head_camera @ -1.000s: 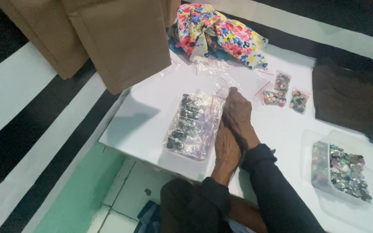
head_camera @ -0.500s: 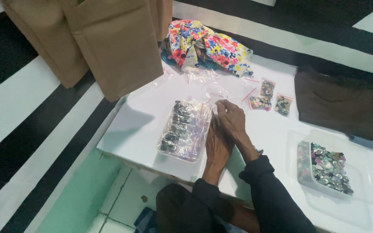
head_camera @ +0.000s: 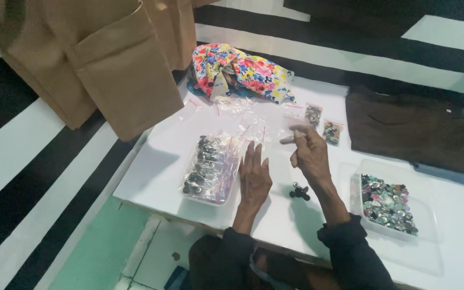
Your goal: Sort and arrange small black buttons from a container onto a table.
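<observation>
My left hand [head_camera: 254,180] lies flat on the white table [head_camera: 162,161], fingers spread, its fingertips touching the edge of a clear tray of small zip bags filled with dark metal buttons [head_camera: 209,169]. My right hand [head_camera: 310,156] is raised a little above the table, with thumb and forefinger pinched on a small clear plastic bag [head_camera: 295,124] that is hard to make out. A little cluster of dark buttons [head_camera: 299,191] lies loose on the table just below the right hand.
A clear box of mixed buttons [head_camera: 388,205] stands at the right. Two small filled bags [head_camera: 313,114] [head_camera: 331,132] lie behind the right hand. A floral cloth [head_camera: 240,72], a folded dark brown cloth [head_camera: 412,129] and a hanging tan garment [head_camera: 108,75] surround the table.
My hands were together beside the tray of bagged buttons. The right hand has since moved right and lifted with a small bag, and loose dark buttons now show on the table.
</observation>
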